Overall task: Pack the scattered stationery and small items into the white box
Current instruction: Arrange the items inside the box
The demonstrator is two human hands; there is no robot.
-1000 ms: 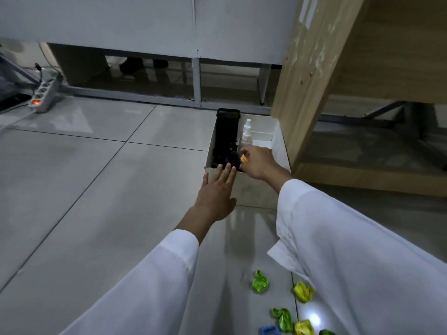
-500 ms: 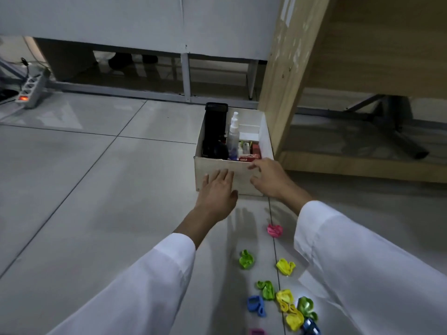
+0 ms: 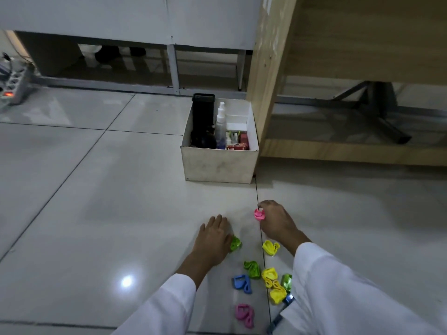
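The white box [image 3: 219, 165] stands on the tiled floor beside a wooden desk leg. Inside it are a black case [image 3: 202, 117], a clear spray bottle [image 3: 220, 124] and small red packets [image 3: 238, 145]. Several small coloured plastic items lie on the floor nearer me. My right hand [image 3: 275, 221] pinches a pink one [image 3: 259, 214]. My left hand [image 3: 214, 238] lies flat, fingers straight, with its edge against a green one [image 3: 235, 243]. Others lie below: yellow [image 3: 271, 247], green [image 3: 252, 269], blue [image 3: 242, 283], pink [image 3: 244, 314].
A wooden desk panel [image 3: 271, 68] rises right of the box, with a black chair base [image 3: 387, 117] behind it. A grey partition [image 3: 121, 20] runs along the back. A power strip [image 3: 14, 85] lies at the far left. Bare tiles spread to the left.
Both hands have drawn back from the box toward me, down to the scattered items. The right hand, which left an orange item in the box, now pinches the pink one.
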